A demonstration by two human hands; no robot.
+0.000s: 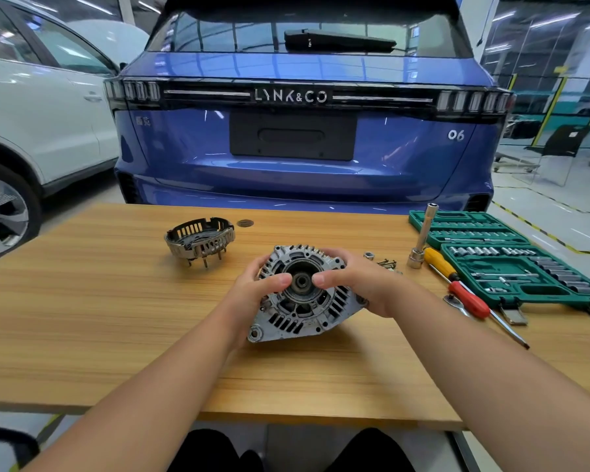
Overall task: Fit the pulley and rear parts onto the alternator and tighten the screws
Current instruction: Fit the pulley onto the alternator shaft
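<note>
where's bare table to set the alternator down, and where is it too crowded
Bare wood lies along the table's left side, below the rear cover, and across the near edge under the forearms. Crowded on the right: the screws, socket extension, screwdrivers and green socket case sit close beside the alternator that both hands grip.

**Both hands wrapping the alternator from either side**

Both bare forearms are reaching forward from the bottom corners and converging toward the middle. The left hand [252, 294] is cupping the left side of the alternator [304, 301], its thumb lying across the front face and pointing toward the central hub. The right hand [365, 287] is gripping the right side, fingers curling over the top edge and thumb pressing in toward the hub. The two thumb tips are sitting close together, on either side of the hub.
</note>
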